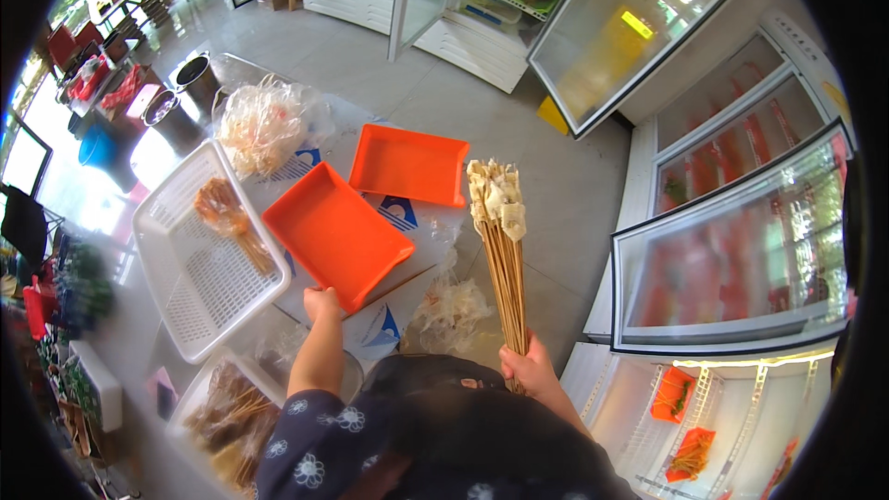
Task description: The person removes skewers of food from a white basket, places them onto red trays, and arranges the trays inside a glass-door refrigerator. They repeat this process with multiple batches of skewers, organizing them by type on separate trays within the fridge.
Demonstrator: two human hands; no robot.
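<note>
My right hand (526, 364) grips a thick bundle of bamboo skewers (507, 278) near the lower ends. Pale folded pieces of food (498, 198) are threaded on the upper ends. My left hand (323, 304) holds the near corner of an orange plastic tray (333, 232), which has nothing in it. Beyond it lies a second orange tray (411, 165), also bare inside. A single thin skewer (399, 286) rests on the table beside the nearer tray.
A white perforated basket (201, 278) at left holds a bagged skewer bundle (233, 219). Crumpled plastic bags (264, 121) lie behind the trays. A white bin (194, 389) of bagged skewers stands near left. Display fridges with open glass doors (729, 250) are at right; orange trays (672, 394) sit inside one.
</note>
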